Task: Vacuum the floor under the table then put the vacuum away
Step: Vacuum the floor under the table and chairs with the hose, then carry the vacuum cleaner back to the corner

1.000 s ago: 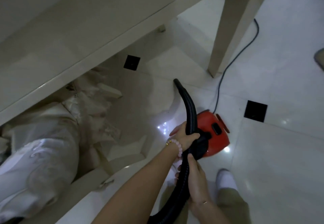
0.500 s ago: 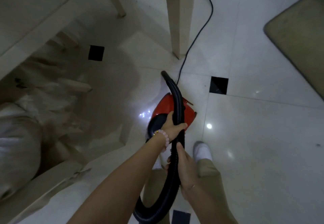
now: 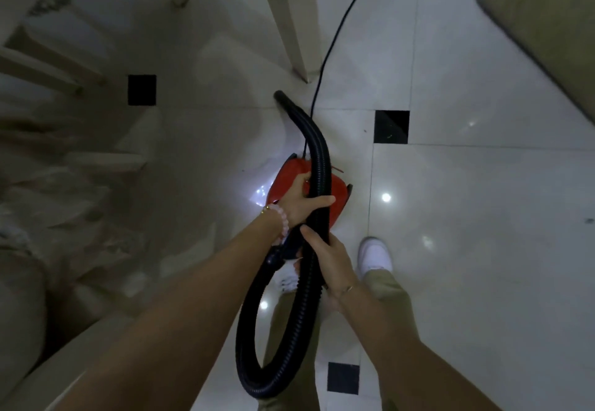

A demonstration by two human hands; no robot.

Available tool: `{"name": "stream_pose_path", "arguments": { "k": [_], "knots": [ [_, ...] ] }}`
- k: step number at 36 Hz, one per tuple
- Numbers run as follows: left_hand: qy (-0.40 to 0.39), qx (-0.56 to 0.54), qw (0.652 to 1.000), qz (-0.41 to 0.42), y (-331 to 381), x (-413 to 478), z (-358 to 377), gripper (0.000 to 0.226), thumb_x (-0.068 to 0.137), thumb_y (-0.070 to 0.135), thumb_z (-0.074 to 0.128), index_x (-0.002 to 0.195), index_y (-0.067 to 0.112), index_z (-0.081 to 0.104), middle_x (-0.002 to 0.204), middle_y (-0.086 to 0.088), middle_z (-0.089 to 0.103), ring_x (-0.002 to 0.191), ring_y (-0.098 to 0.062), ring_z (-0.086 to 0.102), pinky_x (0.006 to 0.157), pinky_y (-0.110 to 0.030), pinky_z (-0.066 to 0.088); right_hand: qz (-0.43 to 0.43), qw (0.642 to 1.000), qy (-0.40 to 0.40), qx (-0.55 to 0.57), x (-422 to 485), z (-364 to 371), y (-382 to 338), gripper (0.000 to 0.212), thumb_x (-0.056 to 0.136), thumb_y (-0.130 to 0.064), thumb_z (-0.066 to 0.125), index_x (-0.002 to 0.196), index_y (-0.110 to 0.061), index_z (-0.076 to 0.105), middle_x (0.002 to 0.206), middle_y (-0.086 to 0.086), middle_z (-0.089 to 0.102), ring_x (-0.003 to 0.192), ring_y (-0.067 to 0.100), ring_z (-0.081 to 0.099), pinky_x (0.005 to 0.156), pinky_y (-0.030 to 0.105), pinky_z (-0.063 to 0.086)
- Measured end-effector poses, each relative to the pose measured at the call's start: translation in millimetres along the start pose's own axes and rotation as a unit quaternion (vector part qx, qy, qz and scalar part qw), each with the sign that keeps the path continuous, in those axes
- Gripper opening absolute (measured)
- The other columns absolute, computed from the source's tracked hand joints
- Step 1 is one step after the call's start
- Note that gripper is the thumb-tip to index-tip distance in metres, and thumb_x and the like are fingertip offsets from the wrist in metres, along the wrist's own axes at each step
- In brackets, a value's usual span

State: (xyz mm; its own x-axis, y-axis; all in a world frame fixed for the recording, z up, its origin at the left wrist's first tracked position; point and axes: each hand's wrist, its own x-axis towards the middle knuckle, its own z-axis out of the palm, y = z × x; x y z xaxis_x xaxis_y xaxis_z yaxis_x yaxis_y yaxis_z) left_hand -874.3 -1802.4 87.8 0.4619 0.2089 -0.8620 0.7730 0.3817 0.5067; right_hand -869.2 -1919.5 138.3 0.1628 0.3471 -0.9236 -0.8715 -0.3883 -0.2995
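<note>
Both hands' grip (image 3: 317,237) encircles hose (image 3: 317,159) mid-length

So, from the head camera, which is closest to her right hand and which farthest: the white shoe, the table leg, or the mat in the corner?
From the right hand:
1. White shoe, just to its right on the floor.
2. Table leg, ahead, beyond the hose tip.
3. Mat, far upper right corner.

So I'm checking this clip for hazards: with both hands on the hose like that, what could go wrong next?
1. The power cord runs right past the table leg; pulling the red vacuum away could snag it there.
2. The black hose loops low in front of the legs, near the white shoe, so it may trip the person.
3. The left hand and right hand grip only the hose, which could strain it.
</note>
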Motion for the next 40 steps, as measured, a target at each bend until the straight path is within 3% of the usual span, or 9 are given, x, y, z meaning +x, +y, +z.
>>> {"name": "stream_pose_path", "arguments": {
  "k": [5, 8, 13, 16, 22, 26, 31, 35, 40],
  "knots": [
    [-0.054, -0.079, 0.995, -0.042, 5.2, 0.8, 15.5, 0.055, 0.092, 0.016, 0.06, 0.141, 0.025, 0.038, 0.117, -0.009, 0.062, 0.101, -0.021, 0.063, 0.084, -0.029, 0.056, -0.039, 0.994, 0.084, 0.049, -3.8, -25.1, -3.7, 0.009, 0.091, -0.017, 0.059, 0.088, -0.009, 0.061, 0.064, 0.005, 0.058, 0.052, 0.014, 0.054, 0.053, 0.027, 0.047],
    [-0.021, -0.067, 0.996, -0.055, 4.2, 8.8, 18.5, 0.043, 0.096, 0.022, 0.053, 0.138, 0.023, 0.043, 0.113, -0.008, 0.063, 0.091, -0.018, 0.061, 0.079, -0.026, 0.052, -0.06, 0.982, 0.148, 0.103, -7.2, -47.7, -6.6, 0.013, 0.091, -0.015, 0.058, 0.079, -0.01, 0.056, 0.06, 0.005, 0.054, 0.05, 0.016, 0.049, 0.05, 0.029, 0.044],
    [0.088, 0.118, 0.989, -0.03, -17.5, 32.2, 5.3, 0.025, 0.094, 0.016, 0.053, 0.118, 0.009, 0.058, 0.101, -0.007, 0.062, 0.089, -0.022, 0.061, 0.083, -0.031, 0.05, -0.045, 0.968, 0.189, 0.158, -14.4, -84.1, -0.5, 0.016, 0.087, -0.02, 0.062, 0.091, -0.005, 0.06, 0.059, 0.008, 0.055, 0.047, 0.018, 0.049, 0.046, 0.025, 0.043],
    [0.086, 0.333, 0.939, 0.02, -26.0, 41.6, -5.5, 0.029, 0.093, 0.018, 0.053, 0.12, 0.008, 0.06, 0.11, -0.003, 0.061, 0.105, -0.02, 0.057, 0.086, -0.023, 0.041, -0.03, 0.96, 0.194, 0.202, -16.4, -101.4, 3.7, 0.019, 0.085, -0.025, 0.063, 0.083, -0.005, 0.061, 0.059, 0.007, 0.056, 0.046, 0.016, 0.05, 0.045, 0.023, 0.044],
    [0.033, 0.614, 0.783, 0.095, -33.2, 66.0, -2.1, 0.058, 0.092, 0.036, 0.051, 0.144, 0.013, 0.036, 0.148, -0.008, 0.037, 0.134, -0.029, 0.035, 0.111, -0.037, 0.032, -0.004, 0.968, 0.18, 0.175, -9.1, -118.9, 12.9, 0.02, 0.088, -0.025, 0.061, 0.083, -0.005, 0.061, 0.058, 0.008, 0.056, 0.045, 0.015, 0.052, 0.044, 0.021, 0.047],
    [-0.019, 0.65, 0.758, 0.056, -39.1, 93.4, 4.0, 0.082, 0.094, 0.045, 0.047, 0.153, 0.011, 0.001, 0.162, -0.004, 0.0, 0.149, -0.022, 0.001, 0.122, -0.038, 0.006, 0.021, 0.967, 0.167, 0.189, 7.7, -121.0, 16.1, 0.037, 0.073, -0.039, 0.073, 0.087, -0.006, 0.063, 0.066, 0.011, 0.058, 0.055, 0.022, 0.053, 0.057, 0.031, 0.045],
    [-0.061, 0.71, 0.701, 0.003, -45.8, 115.0, 15.3, 0.084, 0.096, 0.043, 0.039, 0.15, 0.006, -0.015, 0.16, -0.008, -0.017, 0.149, -0.022, -0.01, 0.122, -0.039, 0.002, 0.007, 0.976, 0.136, 0.172, 28.6, -120.2, 11.2, 0.017, 0.088, -0.026, 0.062, 0.087, -0.009, 0.06, 0.059, 0.004, 0.057, 0.048, 0.016, 0.051, 0.048, 0.025, 0.043],
    [-0.089, 0.7, 0.708, -0.029, -28.6, 127.1, 9.5, 0.075, 0.098, 0.034, 0.037, 0.152, 0.011, -0.009, 0.16, -0.004, -0.016, 0.149, -0.018, -0.007, 0.121, -0.039, 0.0, 0.019, 0.979, 0.129, 0.159, 34.0, -120.2, 4.7, 0.02, 0.087, -0.026, 0.062, 0.089, -0.006, 0.058, 0.058, 0.004, 0.057, 0.047, 0.015, 0.05, 0.045, 0.024, 0.044],
    [-0.027, 0.629, 0.777, 0.01, -7.2, 115.6, 2.8, 0.055, 0.096, 0.034, 0.043, 0.146, 0.012, 0.034, 0.161, -0.006, 0.011, 0.144, -0.028, 0.024, 0.118, -0.038, 0.018, 0.024, 0.978, 0.122, 0.165, 26.7, -123.9, 4.8, 0.023, 0.086, -0.028, 0.064, 0.088, -0.006, 0.057, 0.057, 0.004, 0.056, 0.047, 0.017, 0.05, 0.047, 0.025, 0.043]
  ]
}}
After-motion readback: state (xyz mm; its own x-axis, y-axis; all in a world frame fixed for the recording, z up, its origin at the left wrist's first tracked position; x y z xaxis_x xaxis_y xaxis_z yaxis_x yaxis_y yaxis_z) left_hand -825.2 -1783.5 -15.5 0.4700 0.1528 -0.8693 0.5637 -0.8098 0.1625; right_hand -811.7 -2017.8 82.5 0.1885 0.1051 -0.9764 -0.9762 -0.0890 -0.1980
